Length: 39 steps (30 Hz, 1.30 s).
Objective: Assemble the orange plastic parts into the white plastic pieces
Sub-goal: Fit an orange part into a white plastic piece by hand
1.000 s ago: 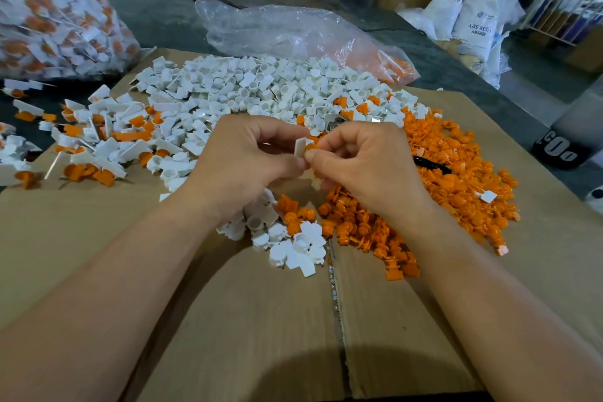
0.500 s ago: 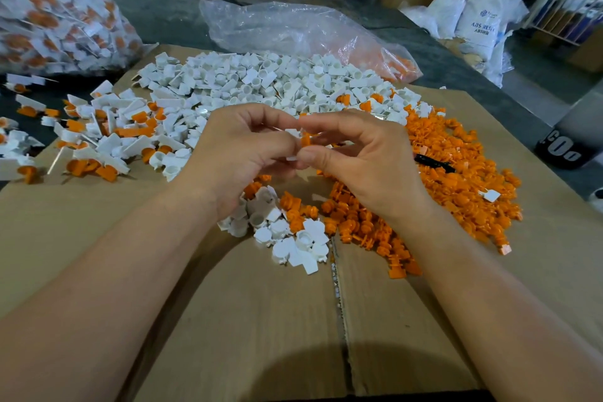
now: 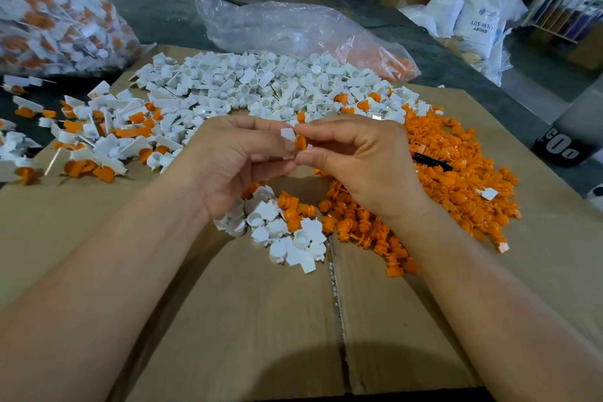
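My left hand (image 3: 235, 157) pinches a small white plastic piece (image 3: 288, 137) between thumb and fingers. My right hand (image 3: 359, 160) pinches an orange plastic part (image 3: 301, 142) and holds it against that white piece, above the cardboard. A large heap of white pieces (image 3: 267, 85) lies beyond my hands. To the right spreads a heap of orange parts (image 3: 456, 166). A small cluster of white pieces (image 3: 280, 228) lies just below my hands. Joined white-and-orange pieces (image 3: 107, 137) lie at the left.
The work surface is a flattened cardboard box (image 3: 228, 320) with a seam down the middle. A clear plastic bag (image 3: 293, 29) lies behind the heaps. A full bag of joined pieces (image 3: 52, 10) stands at the far left. A black object (image 3: 430, 161) rests among the orange parts.
My hands have lifted a little and parted slightly, so the white piece and the orange part now show between my fingertips. The heaps have not moved.
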Available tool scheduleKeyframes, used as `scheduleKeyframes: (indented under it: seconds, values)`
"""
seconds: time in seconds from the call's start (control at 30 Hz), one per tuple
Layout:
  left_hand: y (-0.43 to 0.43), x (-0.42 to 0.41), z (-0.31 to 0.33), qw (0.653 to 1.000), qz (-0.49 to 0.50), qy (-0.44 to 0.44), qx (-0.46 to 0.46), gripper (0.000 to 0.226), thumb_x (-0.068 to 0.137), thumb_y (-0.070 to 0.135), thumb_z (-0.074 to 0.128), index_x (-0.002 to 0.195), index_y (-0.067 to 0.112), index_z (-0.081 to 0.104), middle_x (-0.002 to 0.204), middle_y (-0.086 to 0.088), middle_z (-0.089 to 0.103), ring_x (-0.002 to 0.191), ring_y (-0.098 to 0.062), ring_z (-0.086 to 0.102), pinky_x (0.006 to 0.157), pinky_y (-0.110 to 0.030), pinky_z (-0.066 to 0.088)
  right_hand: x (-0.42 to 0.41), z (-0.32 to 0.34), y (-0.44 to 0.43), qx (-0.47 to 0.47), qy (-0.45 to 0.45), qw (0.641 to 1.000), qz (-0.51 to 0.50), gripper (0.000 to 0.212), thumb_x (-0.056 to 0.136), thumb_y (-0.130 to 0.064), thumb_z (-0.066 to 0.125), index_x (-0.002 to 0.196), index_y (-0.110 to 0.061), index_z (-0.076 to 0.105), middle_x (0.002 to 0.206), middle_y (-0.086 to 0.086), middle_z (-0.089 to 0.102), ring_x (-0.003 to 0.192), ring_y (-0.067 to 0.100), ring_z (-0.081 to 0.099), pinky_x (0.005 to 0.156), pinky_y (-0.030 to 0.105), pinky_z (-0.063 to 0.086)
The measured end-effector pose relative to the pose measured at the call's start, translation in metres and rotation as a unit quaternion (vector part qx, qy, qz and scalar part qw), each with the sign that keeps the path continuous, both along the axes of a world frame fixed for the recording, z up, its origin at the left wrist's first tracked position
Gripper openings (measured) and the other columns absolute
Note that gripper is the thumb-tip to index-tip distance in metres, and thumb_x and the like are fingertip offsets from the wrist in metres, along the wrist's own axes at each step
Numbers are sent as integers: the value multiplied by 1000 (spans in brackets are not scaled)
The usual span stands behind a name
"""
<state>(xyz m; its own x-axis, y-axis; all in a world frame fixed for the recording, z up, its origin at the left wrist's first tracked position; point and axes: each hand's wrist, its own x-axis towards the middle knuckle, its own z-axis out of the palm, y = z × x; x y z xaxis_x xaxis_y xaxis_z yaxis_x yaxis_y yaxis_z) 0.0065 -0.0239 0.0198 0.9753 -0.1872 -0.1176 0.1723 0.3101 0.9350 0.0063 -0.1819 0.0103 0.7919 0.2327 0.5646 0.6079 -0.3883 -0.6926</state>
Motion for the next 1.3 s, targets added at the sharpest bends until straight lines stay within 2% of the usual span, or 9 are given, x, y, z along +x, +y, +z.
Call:
scheduleKeyframes:
  seconds: [0.2, 0.3, 0.4, 0.57, 0.73, 0.8, 0.87, 1.07, 1.3]
  values:
    - [0, 0, 0, 999, -14, 23, -27, 32, 53, -5, 61, 84, -4, 64, 60, -8, 67, 56, -14, 67, 50, -15, 53, -1, 1, -1, 18, 34, 999, -9, 36, 70, -6, 75, 104, -13, 63, 84, -1, 67, 81, 13, 67, 79, 30, 55]
    - [0, 0, 1, 1000, -12, 21, -14, 28, 56, -7, 61, 84, -4, 65, 63, -9, 68, 55, -13, 67, 51, -16, 53, -1, 0, 0, 24, 31, 999, -8, 36, 70, -5, 74, 104, -9, 64, 84, -3, 66, 78, 7, 66, 77, 24, 55]
    - [-1, -1, 1, 1000, -6, 14, 6, 19, 61, -9, 61, 78, -2, 65, 62, -8, 68, 53, -13, 66, 51, -16, 54, -1, 0, 0, 1, 13, 1000, -9, 37, 70, -7, 75, 104, -15, 61, 80, -12, 62, 75, -2, 62, 74, 14, 50]
    - [-1, -1, -1, 999, 10, 9, 35, 26, 51, -1, 65, 77, -2, 64, 63, -9, 68, 53, -14, 66, 53, -17, 55, -1, 0, 0, -13, 22, 1000, -5, 38, 70, -7, 75, 104, -14, 62, 79, -15, 60, 75, -6, 59, 73, 11, 48]
    - [-2, -1, -1, 998, 13, -8, 64, 22, 49, 0, 67, 71, 0, 64, 61, -9, 67, 53, -14, 66, 51, -16, 54, -2, 2, 0, -18, 40, 999, -2, 38, 69, -7, 76, 105, -13, 63, 80, -12, 62, 76, -4, 60, 72, 11, 49]
    - [-2, -1, -2, 996, 16, -12, 86, 16, 58, -6, 69, 72, 0, 64, 62, -9, 67, 53, -15, 66, 50, -17, 54, -2, 3, 0, -20, 51, 998, -6, 36, 69, -7, 76, 103, -10, 66, 80, -9, 63, 75, -2, 61, 73, 13, 50]
    - [-2, -1, -2, 995, 18, -14, 101, 11, 67, -9, 68, 72, 1, 64, 62, -10, 67, 54, -16, 66, 50, -18, 54, -3, 3, 1, -15, 56, 998, -6, 38, 68, -6, 77, 103, -14, 65, 80, -10, 63, 74, 0, 62, 74, 15, 51]
    - [-3, -1, -2, 994, 28, -15, 103, 11, 70, -10, 67, 72, 1, 63, 60, -8, 67, 52, -16, 66, 47, -17, 53, -3, 5, 0, -14, 62, 998, 10, 38, 68, -8, 77, 100, -25, 65, 82, -7, 65, 76, 3, 64, 75, 21, 54]
    - [-2, 0, -2, 996, 51, -16, 76, 13, 69, -11, 68, 72, 1, 61, 58, -8, 67, 48, -15, 65, 44, -16, 49, -1, 3, -2, -1, 97, 995, 18, 47, 65, -10, 79, 99, -35, 58, 86, -13, 63, 80, 1, 65, 79, 20, 53]
